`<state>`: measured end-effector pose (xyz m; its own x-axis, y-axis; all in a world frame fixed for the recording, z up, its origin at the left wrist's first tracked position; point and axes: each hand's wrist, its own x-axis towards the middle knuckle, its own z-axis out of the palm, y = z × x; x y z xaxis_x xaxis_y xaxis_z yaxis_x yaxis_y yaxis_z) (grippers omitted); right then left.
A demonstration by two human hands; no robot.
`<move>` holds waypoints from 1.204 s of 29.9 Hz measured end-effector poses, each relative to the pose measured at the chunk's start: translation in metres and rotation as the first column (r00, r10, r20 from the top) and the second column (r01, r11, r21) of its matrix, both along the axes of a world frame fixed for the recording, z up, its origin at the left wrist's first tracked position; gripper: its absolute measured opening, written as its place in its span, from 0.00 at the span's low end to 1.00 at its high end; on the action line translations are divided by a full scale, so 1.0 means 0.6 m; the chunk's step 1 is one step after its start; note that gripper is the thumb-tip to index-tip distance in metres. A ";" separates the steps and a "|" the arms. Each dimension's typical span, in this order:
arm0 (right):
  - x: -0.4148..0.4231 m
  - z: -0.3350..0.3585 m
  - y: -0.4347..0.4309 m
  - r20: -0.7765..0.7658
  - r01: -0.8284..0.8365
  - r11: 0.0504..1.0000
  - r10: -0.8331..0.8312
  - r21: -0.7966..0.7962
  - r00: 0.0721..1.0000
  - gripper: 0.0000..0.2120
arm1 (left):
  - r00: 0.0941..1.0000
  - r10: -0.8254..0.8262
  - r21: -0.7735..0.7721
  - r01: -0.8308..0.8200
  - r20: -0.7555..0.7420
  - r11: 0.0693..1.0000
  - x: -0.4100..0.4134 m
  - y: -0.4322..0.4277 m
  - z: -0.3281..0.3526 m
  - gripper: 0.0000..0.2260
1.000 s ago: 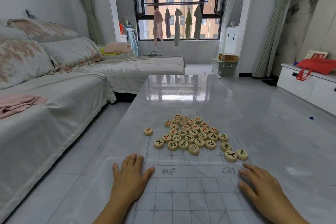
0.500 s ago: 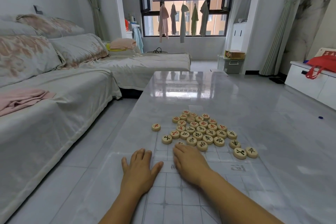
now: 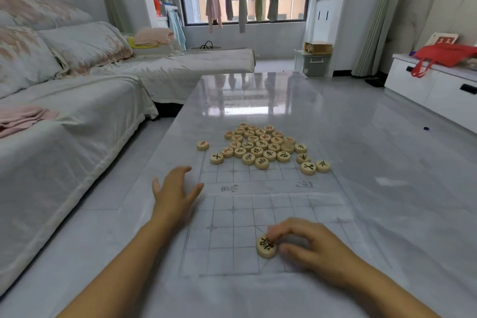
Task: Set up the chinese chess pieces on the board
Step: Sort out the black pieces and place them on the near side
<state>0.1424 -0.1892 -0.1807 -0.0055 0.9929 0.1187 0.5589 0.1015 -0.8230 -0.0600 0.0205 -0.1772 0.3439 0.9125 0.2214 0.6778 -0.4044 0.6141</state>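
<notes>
A thin translucent chess board sheet (image 3: 245, 217) with a printed grid lies on the grey table. On its far half sits a pile of several round wooden pieces (image 3: 260, 146) with red or black characters; one lone piece (image 3: 203, 145) lies off to the left. My right hand (image 3: 307, 242) pinches a black-character piece (image 3: 267, 247) that rests on the board's near edge region. My left hand (image 3: 175, 193) lies flat with spread fingers on the board's left edge.
The glossy table (image 3: 374, 201) stretches far ahead. A covered sofa (image 3: 64, 116) runs along the left. A white cabinet (image 3: 433, 85) with a red bag stands at the right. Three pieces (image 3: 311, 164) lie apart at the pile's right.
My right hand took one black piece from the pile's near edge and drew it back to the near rows. My left hand stayed at the left edge.
</notes>
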 end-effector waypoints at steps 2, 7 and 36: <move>0.014 0.009 0.001 0.020 0.100 0.994 -0.101 0.043 0.995 0.12 | 0.993 -0.112 0.036 0.113 -0.047 0.993 0.002 -0.044 0.013 0.17; 0.007 0.009 0.000 0.222 0.201 0.975 -0.218 0.098 0.950 0.10 | 0.886 -0.405 -0.064 0.401 -0.228 0.914 0.033 -0.177 0.001 0.21; 0.017 0.000 -0.028 0.265 -0.006 0.990 0.044 -0.142 0.963 0.18 | 0.826 -0.498 -0.011 0.513 -0.264 0.858 0.063 -0.234 -0.025 0.31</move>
